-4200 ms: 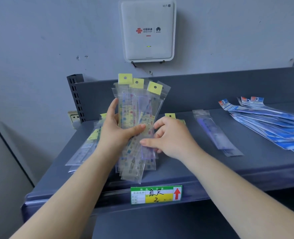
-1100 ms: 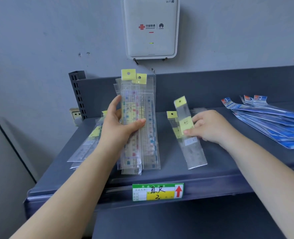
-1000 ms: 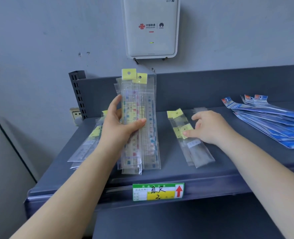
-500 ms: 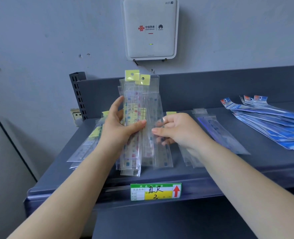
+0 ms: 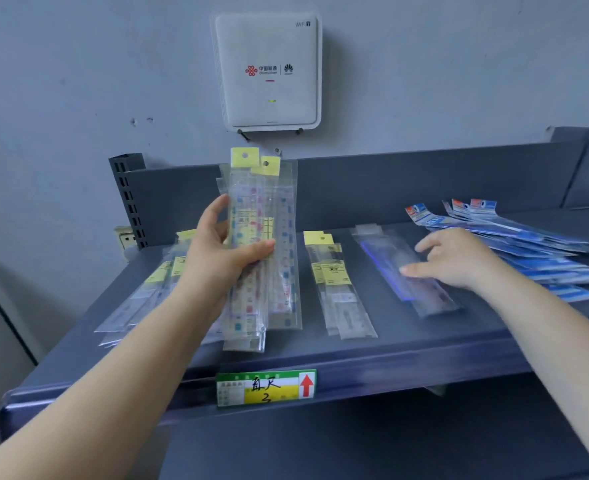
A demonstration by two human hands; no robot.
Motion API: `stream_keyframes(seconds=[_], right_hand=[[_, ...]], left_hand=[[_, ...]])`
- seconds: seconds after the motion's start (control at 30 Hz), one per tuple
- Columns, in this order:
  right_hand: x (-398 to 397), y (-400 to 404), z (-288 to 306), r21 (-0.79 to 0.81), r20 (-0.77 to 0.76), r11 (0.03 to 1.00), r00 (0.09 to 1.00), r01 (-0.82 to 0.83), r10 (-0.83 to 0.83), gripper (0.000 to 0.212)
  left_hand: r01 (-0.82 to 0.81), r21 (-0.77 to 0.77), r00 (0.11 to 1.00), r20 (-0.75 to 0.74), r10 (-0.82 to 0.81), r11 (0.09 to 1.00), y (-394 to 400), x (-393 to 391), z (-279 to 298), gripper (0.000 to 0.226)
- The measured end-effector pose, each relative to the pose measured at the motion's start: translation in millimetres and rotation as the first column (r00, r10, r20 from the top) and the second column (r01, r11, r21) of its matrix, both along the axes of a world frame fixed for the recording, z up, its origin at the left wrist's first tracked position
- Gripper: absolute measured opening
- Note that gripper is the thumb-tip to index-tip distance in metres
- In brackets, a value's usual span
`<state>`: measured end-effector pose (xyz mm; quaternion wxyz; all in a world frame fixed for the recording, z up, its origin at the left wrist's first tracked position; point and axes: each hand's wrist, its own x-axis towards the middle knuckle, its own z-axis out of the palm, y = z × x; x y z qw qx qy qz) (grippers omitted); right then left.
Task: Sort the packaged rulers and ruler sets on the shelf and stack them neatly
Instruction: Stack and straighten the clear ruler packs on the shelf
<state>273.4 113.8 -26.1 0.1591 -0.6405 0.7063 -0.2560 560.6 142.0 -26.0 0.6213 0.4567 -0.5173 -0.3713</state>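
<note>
My left hand (image 5: 222,256) grips an upright bundle of clear ruler packs with yellow tabs (image 5: 263,244), its lower end resting on the grey shelf (image 5: 407,344). To its right a small stack of yellow-tabbed packs (image 5: 338,289) lies flat. My right hand (image 5: 455,259), blurred and with fingers straight, is over a clear pack with a blue ruler (image 5: 390,268) lying on the shelf. A spread pile of blue packaged rulers (image 5: 528,251) fills the right side. More yellow-tabbed packs (image 5: 147,289) lie behind my left arm.
The shelf has a raised back panel (image 5: 407,181) and a slotted upright post (image 5: 128,199) at the left. A green and yellow price label (image 5: 267,388) hangs on the front edge. A white WiFi box (image 5: 269,71) is mounted on the wall above.
My right hand left the bundle and moved right to the blue ruler pack. One more pack lies on the small flat stack. The bundle in my left hand stays upright.
</note>
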Motion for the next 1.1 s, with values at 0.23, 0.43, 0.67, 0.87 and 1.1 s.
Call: stream_keyframes(seconds=[0.23, 0.43, 0.67, 0.87, 1.1], right_hand=[[81.1, 28.9, 7.7, -0.169, 0.316, 0.932, 0.878, -0.321, 0.36, 0.035], [117.6, 19.4, 0.1, -0.212, 0.448, 0.905, 0.787, -0.368, 0.424, 0.02], [81.4, 13.5, 7.8, -0.277, 0.703, 0.932, 0.612, -0.235, 0.363, 0.012], [3.1, 0.4, 12.6, -0.106, 0.272, 0.991, 0.957, -0.076, 0.102, 0.02], [7.8, -3.6, 3.2, -0.148, -0.105, 0.989, 0.994, -0.021, 0.006, 0.048]], left_hand=[[0.043, -0.031, 0.999, 0.008, -0.043, 0.999, 1.7, -18.8, -8.7, 0.085], [0.037, -0.048, 0.999, 0.012, -0.036, 0.998, 2.6, -15.5, -12.3, 0.081], [0.019, -0.014, 0.999, -0.034, -0.02, 1.0, -1.6, -9.2, -15.3, 0.082], [0.025, -0.01, 1.0, -0.006, -0.025, 1.0, -5.5, -11.1, -13.9, 0.083], [0.031, -0.001, 0.999, 0.011, -0.031, 1.0, -9.4, -15.6, -13.0, 0.085]])
